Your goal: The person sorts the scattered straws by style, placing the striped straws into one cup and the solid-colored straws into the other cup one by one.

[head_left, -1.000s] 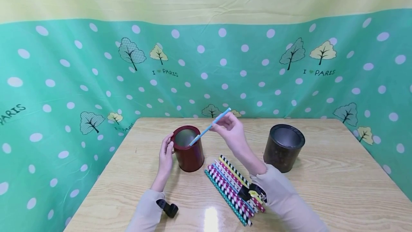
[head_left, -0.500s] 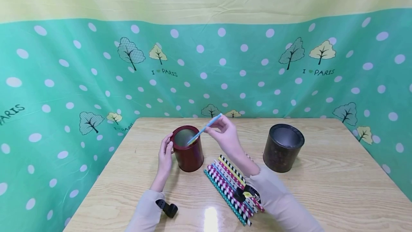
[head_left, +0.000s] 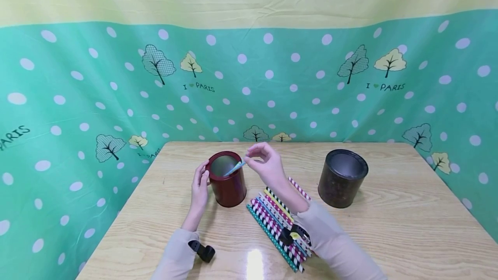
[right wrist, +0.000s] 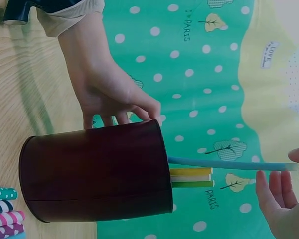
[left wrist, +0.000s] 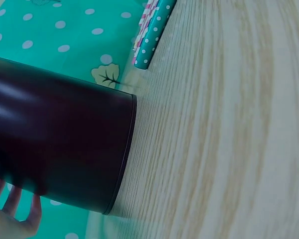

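Observation:
A dark red can stands upright at the left of the wooden table. My left hand holds its left side, fingers and thumb against the wall near the rim. A blue paper straw reaches into the can's mouth. The thumb and fingertips of my right hand pinch its upper end, just right of the rim. In the right wrist view, yellow, white and green straws stick a short way out of the can. The can hides their lower parts.
A row of patterned paper straws lies under my right forearm, partly covered by it. One pink-and-white straw lies a little apart from them. Further right stands a black can. A green and yellow curtain hangs behind the table.
My right hand has moved left and down toward the red can, and the blue straw has slid deeper into it. The left hand and both cans stay in place.

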A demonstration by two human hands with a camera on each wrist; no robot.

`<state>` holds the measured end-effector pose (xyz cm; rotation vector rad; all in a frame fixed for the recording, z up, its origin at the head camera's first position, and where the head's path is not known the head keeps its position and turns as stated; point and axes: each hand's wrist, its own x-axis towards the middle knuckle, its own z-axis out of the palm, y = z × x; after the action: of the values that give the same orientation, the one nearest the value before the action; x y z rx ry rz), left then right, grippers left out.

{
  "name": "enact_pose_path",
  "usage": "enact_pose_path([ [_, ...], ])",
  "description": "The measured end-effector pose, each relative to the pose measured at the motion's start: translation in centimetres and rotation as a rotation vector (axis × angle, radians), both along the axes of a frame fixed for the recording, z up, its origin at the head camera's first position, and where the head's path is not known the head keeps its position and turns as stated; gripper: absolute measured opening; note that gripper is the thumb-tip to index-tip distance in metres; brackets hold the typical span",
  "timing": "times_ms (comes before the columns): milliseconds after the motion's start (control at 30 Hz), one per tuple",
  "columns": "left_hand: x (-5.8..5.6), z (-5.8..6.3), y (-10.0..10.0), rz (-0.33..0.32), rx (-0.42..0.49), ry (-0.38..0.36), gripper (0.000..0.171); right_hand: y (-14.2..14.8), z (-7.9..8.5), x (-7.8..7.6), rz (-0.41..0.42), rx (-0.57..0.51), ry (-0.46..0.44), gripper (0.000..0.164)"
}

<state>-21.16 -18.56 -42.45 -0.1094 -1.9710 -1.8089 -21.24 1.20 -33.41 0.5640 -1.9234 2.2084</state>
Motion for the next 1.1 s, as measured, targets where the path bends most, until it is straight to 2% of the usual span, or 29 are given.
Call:
enact_pose_path([
  [133, -0.1, -0.2, 0.0, 0.006, 0.003, -0.002, 0.033, 0.4, -0.3, 0.0, -0.003, 0.029, 0.000, 0.022],
  [333, -0.3, -0.3, -0.1, 0.008, 0.016, -0.007, 0.033, 1.5, -1.2, -0.2, 0.042, 0.082, -0.054, 0.023],
  [533, -0.4, -0.4, -0.1, 0.001, 0.013, -0.001, 0.033, 3.0, -2.2, -0.1, 0.064, 0.268, -0.054, 0.020],
  [633, -0.3, -0.3, -0.1, 0.004, 0.012, 0.000, 0.033, 3.7, -2.8, -0.1, 0.102, 0.355, -0.059, 0.021],
  [867, -0.4, -0.2, 0.0, 0.006, 0.018, -0.006, 0.033, 4.9, -4.7, -0.9, 0.163, 0.476, -0.053, 0.022],
  [1100, -0.4, -0.3, 0.0, 0.002, 0.018, -0.007, 0.033, 5.8, -5.8, -1.0, 0.211, 0.577, -0.061, 0.021],
])
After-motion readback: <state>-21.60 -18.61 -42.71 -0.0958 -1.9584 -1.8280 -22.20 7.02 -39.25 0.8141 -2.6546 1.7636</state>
